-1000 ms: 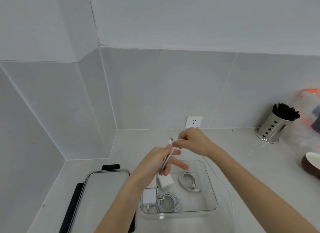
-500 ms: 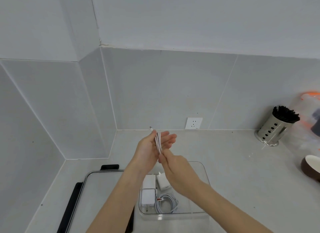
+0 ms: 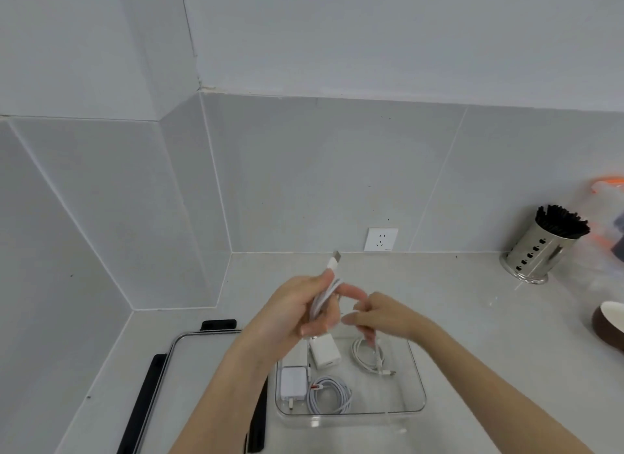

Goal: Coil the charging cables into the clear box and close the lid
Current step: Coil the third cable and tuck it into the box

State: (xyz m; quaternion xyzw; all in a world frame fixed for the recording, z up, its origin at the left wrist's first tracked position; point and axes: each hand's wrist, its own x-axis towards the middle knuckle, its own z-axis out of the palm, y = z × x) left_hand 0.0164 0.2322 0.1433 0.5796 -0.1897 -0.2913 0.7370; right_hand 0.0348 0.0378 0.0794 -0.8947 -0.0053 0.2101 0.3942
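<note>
One head-worn view looks forward and down, close above the bench point(image 3: 472, 318), facing the far tiled corner.

We see a white charging cable point(image 3: 326, 293), folded into a bundle, with a silver plug tip. In the clear box point(image 3: 417, 382) lie two white chargers point(image 3: 293, 382), a coiled white cable point(image 3: 329, 394) with a red-orange band near its plug, and another white cable point(image 3: 369, 355). The lid point(image 3: 189, 369) is clear with black clips along its edges. The counter point(image 3: 456, 318) is pale grey with faint speckles; the wall tiles are light grey. A white socket point(image 3: 381, 239) sits on the wall. A shiny steel holder point(image 3: 533, 254), punched with dark slots, carries black sticks. A bowl point(image 3: 609, 323) is brown outside, cream inside.
</note>
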